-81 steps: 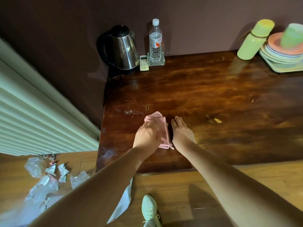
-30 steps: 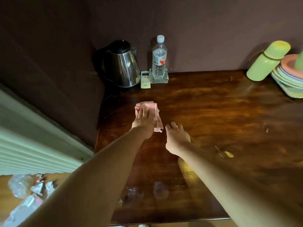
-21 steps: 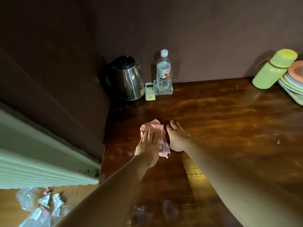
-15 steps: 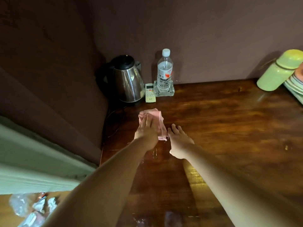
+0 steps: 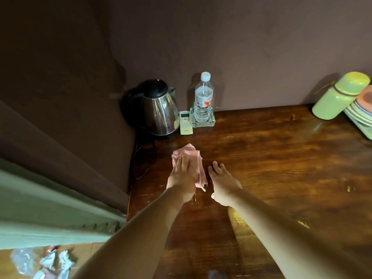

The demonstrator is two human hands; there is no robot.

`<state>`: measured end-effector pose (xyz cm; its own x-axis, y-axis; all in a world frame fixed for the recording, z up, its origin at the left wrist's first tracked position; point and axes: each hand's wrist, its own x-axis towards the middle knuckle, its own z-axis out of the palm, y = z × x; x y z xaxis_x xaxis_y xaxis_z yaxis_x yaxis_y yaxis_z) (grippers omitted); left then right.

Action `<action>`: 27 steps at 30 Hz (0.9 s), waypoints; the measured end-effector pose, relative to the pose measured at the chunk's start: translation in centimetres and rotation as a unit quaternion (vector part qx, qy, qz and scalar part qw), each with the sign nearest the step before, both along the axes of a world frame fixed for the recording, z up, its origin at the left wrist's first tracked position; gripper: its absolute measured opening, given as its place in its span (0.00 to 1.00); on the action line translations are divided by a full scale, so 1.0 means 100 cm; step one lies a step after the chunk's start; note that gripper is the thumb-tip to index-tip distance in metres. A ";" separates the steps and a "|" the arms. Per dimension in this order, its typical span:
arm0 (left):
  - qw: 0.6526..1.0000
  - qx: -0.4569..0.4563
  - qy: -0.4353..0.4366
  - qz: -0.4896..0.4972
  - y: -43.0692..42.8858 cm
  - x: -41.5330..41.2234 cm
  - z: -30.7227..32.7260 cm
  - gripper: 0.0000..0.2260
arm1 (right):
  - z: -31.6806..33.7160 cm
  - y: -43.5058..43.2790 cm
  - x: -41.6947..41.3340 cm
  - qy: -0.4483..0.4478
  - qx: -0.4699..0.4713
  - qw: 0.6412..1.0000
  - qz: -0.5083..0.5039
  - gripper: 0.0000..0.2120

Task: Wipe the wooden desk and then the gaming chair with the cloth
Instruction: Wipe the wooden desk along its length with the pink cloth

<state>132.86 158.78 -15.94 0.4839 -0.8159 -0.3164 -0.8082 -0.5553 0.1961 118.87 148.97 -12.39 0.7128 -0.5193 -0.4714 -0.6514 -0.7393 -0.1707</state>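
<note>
A folded pink cloth (image 5: pixel 198 164) lies on the dark wooden desk (image 5: pixel 281 162), toward its back left corner. My left hand (image 5: pixel 182 178) presses flat on the cloth with straight fingers and covers its left half. My right hand (image 5: pixel 223 183) rests flat on the bare wood just right of the cloth, fingers spread. No gaming chair appears in this view.
Behind the cloth stand a steel kettle (image 5: pixel 159 111), a white remote (image 5: pixel 185 122) and a water bottle (image 5: pixel 203 97) in a glass tray. A green flask (image 5: pixel 340 95) and stacked plates (image 5: pixel 362 111) sit at the back right. Crumpled plastic (image 5: pixel 46 262) litters the floor at left.
My left hand has slid the cloth back and forth across the desk's left side; it now lies a little nearer me than half a second ago. My right hand stayed flat beside it.
</note>
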 end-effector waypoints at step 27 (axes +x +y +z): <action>0.997 0.071 0.015 0.005 -0.020 0.021 0.023 0.48 | 0.007 0.001 0.001 0.011 -0.023 1.000 0.009 0.46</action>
<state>134.92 156.82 -13.64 0.4805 -0.7565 -0.4437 -0.7969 -0.5878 0.1393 119.01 149.08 -11.68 0.7124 -0.5275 -0.4628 -0.6410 -0.7575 -0.1233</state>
